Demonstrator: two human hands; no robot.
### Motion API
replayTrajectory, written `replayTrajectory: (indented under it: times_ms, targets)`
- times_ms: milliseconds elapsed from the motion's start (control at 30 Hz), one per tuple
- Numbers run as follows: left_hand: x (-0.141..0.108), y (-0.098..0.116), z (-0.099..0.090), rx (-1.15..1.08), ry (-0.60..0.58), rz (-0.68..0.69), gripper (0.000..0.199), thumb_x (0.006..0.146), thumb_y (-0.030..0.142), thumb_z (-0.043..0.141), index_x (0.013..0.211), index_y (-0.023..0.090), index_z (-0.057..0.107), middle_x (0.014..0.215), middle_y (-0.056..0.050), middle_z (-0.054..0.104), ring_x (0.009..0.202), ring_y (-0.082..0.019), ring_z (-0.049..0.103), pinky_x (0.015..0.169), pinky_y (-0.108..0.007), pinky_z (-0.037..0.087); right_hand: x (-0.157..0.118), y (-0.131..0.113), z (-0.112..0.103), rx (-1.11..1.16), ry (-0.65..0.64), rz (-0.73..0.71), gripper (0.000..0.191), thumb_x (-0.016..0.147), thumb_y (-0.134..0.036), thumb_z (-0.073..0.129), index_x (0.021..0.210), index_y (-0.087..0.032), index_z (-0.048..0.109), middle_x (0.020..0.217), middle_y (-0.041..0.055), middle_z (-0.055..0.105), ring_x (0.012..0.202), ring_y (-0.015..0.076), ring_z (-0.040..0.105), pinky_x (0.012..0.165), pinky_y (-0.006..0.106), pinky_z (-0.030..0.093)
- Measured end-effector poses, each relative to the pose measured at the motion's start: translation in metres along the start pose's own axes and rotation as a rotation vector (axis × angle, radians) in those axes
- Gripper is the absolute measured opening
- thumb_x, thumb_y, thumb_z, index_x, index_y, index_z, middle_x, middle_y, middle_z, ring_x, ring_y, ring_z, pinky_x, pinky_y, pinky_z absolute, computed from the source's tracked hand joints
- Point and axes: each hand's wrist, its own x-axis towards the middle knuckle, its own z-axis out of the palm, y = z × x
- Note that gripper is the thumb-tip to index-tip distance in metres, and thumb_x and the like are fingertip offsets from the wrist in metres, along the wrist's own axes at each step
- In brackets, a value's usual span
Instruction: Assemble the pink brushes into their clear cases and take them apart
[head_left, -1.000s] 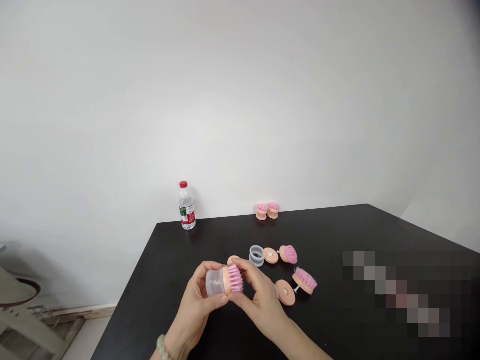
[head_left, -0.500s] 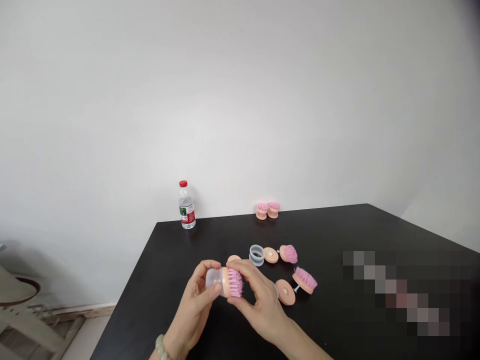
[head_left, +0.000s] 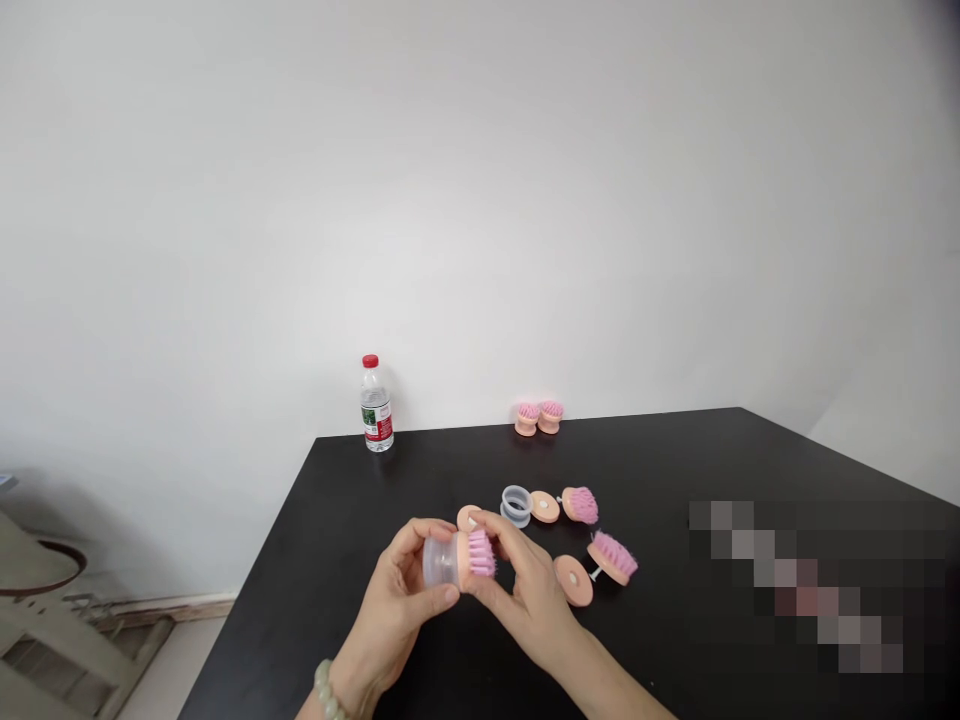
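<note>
My left hand (head_left: 405, 580) grips the clear plastic body (head_left: 441, 562) of a scrubbing brush held sideways above the table. The fingers of my right hand (head_left: 517, 580) close around its brush head (head_left: 480, 555), which has a peach rim and pink bristles pointing right. Head and body are together, touching. Just behind the brush lies a peach disc cap (head_left: 468, 517), partly hidden by my right fingers. Beyond my right hand lie a clear plastic ring (head_left: 516, 507), a second peach disc (head_left: 545, 507) and a loose brush head (head_left: 580, 505).
Right of my right hand lie another peach disc (head_left: 573, 581) and a brush head with a white stem (head_left: 613, 558). Two whole brushes (head_left: 538, 418) stand by the wall. A water bottle (head_left: 376, 410) stands at the back left of the black table (head_left: 660, 460).
Both hands have shifted slightly right with the brush. My right fingers have moved a little around the brush head, and the view has shifted slightly.
</note>
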Motion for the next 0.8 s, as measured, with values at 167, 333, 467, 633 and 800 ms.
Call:
replayTrajectory:
  times_ms: [167,333,467,633,800]
  targets:
    - [0.0017,-0.0008,0.0005,-0.005,0.031,0.002,0.037,0.062,0.021,0.088,0.094,0.023,0.070,0.103,-0.003,0.066,0.091,-0.020,0.060,0.078,-0.029,0.046,0.0002,0.0022,-0.0001,0.069,-0.006,0.002,0.060,0.086,-0.056,0.065,0.134,-0.022,0.049,0.124,0.0126,0.063,0.111,0.0285,0.065,0.090,0.039,0.058]
    - [0.0030,-0.0025,-0.0014,-0.028,0.085,-0.004,0.039,0.063,0.024,0.089,0.096,0.022,0.070,0.096,-0.003,0.068,0.085,-0.017,0.059,0.078,-0.028,0.046,-0.0014,-0.0024,-0.0006,0.042,-0.053,0.044,0.071,0.078,-0.028,0.077,0.141,-0.029,0.044,0.141,0.0108,0.053,0.126,0.0301,0.056,0.100,0.046,0.053]
    - [0.0041,-0.0033,-0.0012,-0.036,0.099,-0.008,0.040,0.061,0.023,0.090,0.095,0.021,0.069,0.096,-0.003,0.068,0.085,-0.018,0.060,0.077,-0.028,0.046,-0.0015,-0.0001,0.0014,0.022,-0.069,0.111,0.060,0.083,-0.020,0.068,0.139,-0.031,0.048,0.137,0.0084,0.058,0.127,0.0297,0.055,0.101,0.049,0.052]
    - [0.0052,-0.0051,-0.0023,-0.038,0.090,-0.012,0.040,0.063,0.024,0.089,0.096,0.021,0.068,0.094,-0.004,0.068,0.085,-0.018,0.060,0.078,-0.029,0.046,-0.0003,0.0072,0.0046,0.165,-0.028,0.117,0.067,0.082,-0.035,0.073,0.140,-0.023,0.043,0.122,0.0109,0.063,0.107,0.0260,0.065,0.087,0.040,0.059]
    - [0.0050,-0.0065,-0.0044,-0.063,0.106,0.001,0.040,0.064,0.023,0.088,0.098,0.020,0.067,0.094,-0.004,0.068,0.085,-0.017,0.059,0.079,-0.028,0.045,-0.0013,0.0032,0.0051,0.128,-0.037,0.114,0.069,0.080,-0.021,0.072,0.141,-0.030,0.042,0.140,0.0095,0.053,0.123,0.0270,0.057,0.102,0.047,0.051]
